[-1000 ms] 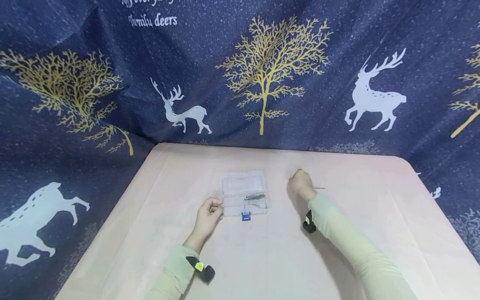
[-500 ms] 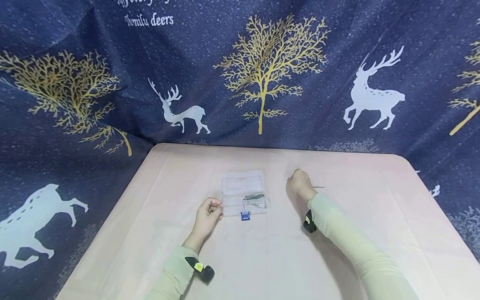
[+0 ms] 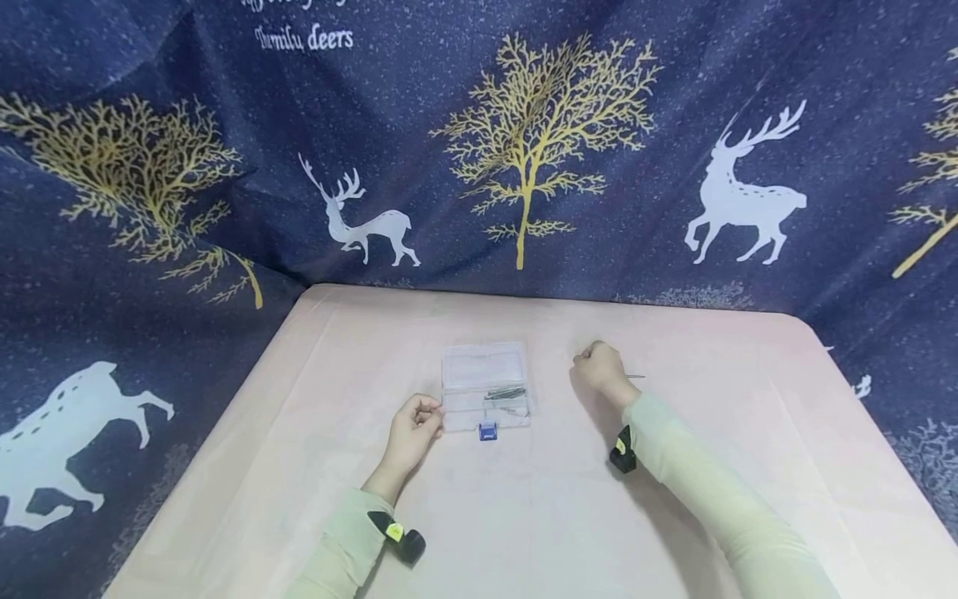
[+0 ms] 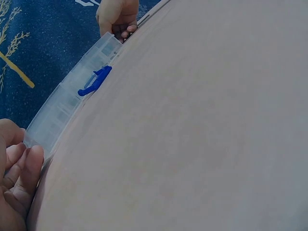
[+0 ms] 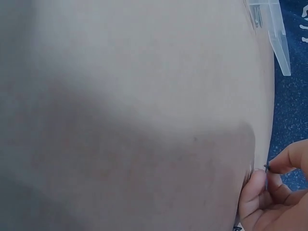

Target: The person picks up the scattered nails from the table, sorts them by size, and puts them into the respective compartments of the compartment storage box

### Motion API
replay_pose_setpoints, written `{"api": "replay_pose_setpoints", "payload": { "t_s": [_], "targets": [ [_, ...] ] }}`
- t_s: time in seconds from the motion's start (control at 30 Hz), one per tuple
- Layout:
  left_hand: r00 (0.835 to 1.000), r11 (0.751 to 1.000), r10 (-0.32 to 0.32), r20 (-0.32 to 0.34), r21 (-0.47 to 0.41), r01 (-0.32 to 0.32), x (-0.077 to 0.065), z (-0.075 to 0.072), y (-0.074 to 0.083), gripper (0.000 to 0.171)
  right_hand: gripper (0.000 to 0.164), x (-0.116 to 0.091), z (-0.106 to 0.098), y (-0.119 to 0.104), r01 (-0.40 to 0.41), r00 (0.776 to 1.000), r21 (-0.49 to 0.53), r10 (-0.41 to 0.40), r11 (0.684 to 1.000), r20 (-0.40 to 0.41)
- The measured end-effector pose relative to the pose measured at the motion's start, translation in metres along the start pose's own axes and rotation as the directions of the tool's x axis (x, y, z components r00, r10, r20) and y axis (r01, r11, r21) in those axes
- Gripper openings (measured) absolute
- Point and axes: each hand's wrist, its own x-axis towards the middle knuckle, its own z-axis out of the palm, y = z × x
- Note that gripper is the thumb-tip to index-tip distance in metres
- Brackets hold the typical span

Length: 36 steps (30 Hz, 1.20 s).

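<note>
A clear plastic box (image 3: 486, 374) lies on the table with its lid folded back and a blue latch (image 3: 488, 431) at its front. Thin metal pieces like nails or screws (image 3: 506, 392) lie in its right-hand compartments. My left hand (image 3: 410, 437) pinches the box's left front corner between thumb and fingers. To the right of the box, my right hand (image 3: 601, 366) is low over the table. Between its thumb and finger it pinches a small, thin, dark metal piece (image 5: 267, 167); I cannot tell its exact kind.
A thin metal rod (image 3: 634, 376) lies on the table just right of my right hand. The pale pink tabletop (image 3: 569, 516) runs back to a dark blue cloth (image 3: 449, 150) printed with deer and trees. Both wrists carry black cameras.
My right wrist and forearm have shifted very slightly, with the fingers staying in about the same spot. The left hand and the box have stayed put.
</note>
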Motion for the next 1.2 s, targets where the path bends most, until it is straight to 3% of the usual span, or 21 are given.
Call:
{"api": "replay_pose_setpoints", "payload": {
  "t_s": [0.2, 0.47, 0.63, 0.73, 0.93, 1.2],
  "targets": [
    [0.999, 0.999, -0.015, 0.029, -0.044, 0.016, 0.005, -0.002, 0.005, 0.018, 0.016, -0.002, -0.003, -0.001, -0.001, 1.000, 0.066, 0.001, 0.998, -0.007],
    [0.992, 0.985, -0.111, 0.051, -0.124, 0.117, 0.006, -0.002, 0.009, 0.025, 0.017, -0.008, 0.001, 0.004, -0.018, 0.999, 0.200, 0.011, 0.980, 0.033],
    [0.985, 0.974, -0.161, 0.067, -0.153, 0.170, 0.006, -0.004, 0.011, 0.035, 0.022, -0.015, 0.003, -0.004, -0.027, 0.999, 0.334, 0.010, 0.942, 0.053],
    [0.982, 0.976, -0.159, 0.100, -0.136, 0.172, 0.007, -0.008, 0.014, 0.043, 0.024, -0.020, 0.004, -0.011, -0.015, 0.997, 0.395, -0.017, 0.919, 0.078],
    [0.965, 0.968, -0.199, 0.171, -0.118, 0.220, 0.008, -0.012, 0.021, 0.048, 0.024, -0.035, 0.007, -0.021, 0.041, 0.988, 0.474, -0.106, 0.880, 0.111],
    [0.953, 0.950, -0.238, 0.184, -0.162, 0.269, 0.011, -0.014, 0.026, 0.050, 0.025, -0.047, 0.009, -0.031, 0.070, 0.978, 0.526, -0.162, 0.848, 0.130]
  ]
}}
